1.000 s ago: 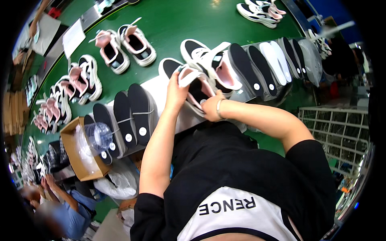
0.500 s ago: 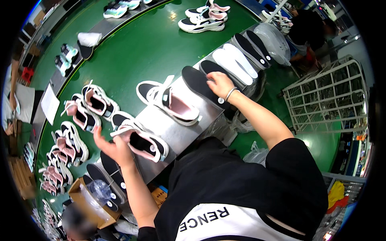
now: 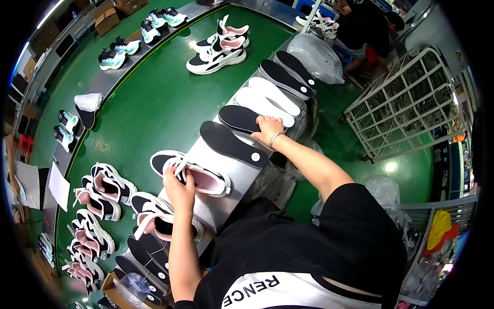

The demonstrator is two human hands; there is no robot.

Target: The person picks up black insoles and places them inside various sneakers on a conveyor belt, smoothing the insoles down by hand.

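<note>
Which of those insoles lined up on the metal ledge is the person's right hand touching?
The right hand rests on the short black insole just before the two white insoles. The longer black insole nearer the person lies untouched beside it.

Bright, even overhead light; glare patches on the green floor [image 3: 391, 167] at three o'clock and on the steel counter [image 3: 216, 154]. Shadows soft. Fisheye bends edges; black rim all round.

wire cart [image 3: 406, 108] rt | plastic bag [image 3: 316, 56] | cardboard box [image 3: 118, 293] btm-left
</note>
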